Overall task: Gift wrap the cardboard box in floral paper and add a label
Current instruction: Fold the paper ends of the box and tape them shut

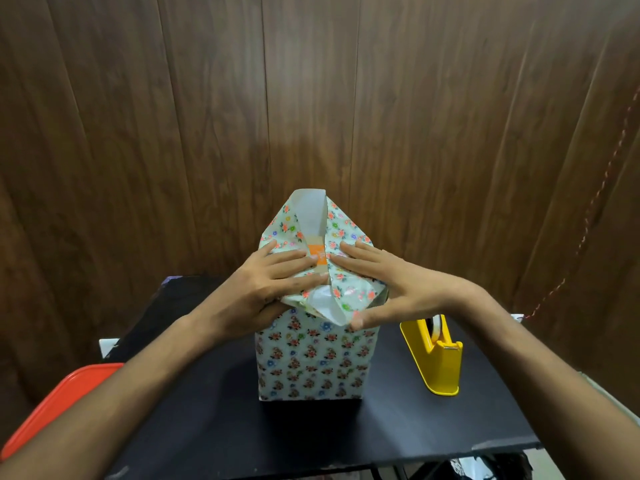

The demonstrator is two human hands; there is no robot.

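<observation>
Both bare forearms reach in from the near edge, at 7 and 5 o'clock, and meet over the top of the tall cardboard box wrapped in floral paper (313,363), which stands upright at the middle of the black worktop (398,424). On the box's top the left hand (266,285) lies palm down over the folded left flap, fingers straight and pointing to 3 o'clock, thumb tucked under the flap's near edge. Opposite it, the right hand (391,282) lies flat on the right flap, fingers straight and pointing to 9 o'clock, thumb hanging down at the near corner of the paper. Neither grip is closed round anything; both palms press the paper down. Between the fingertips a strip of orange and brown box top (318,255) shows. White undersides of the paper stand up at 12 o'clock and fold out at 6 o'clock.

At 3 o'clock from the box, apart from it, stands a yellow plastic tape dispenser (438,358). An orange-red plastic lid (59,410) sits at 8 o'clock.
</observation>
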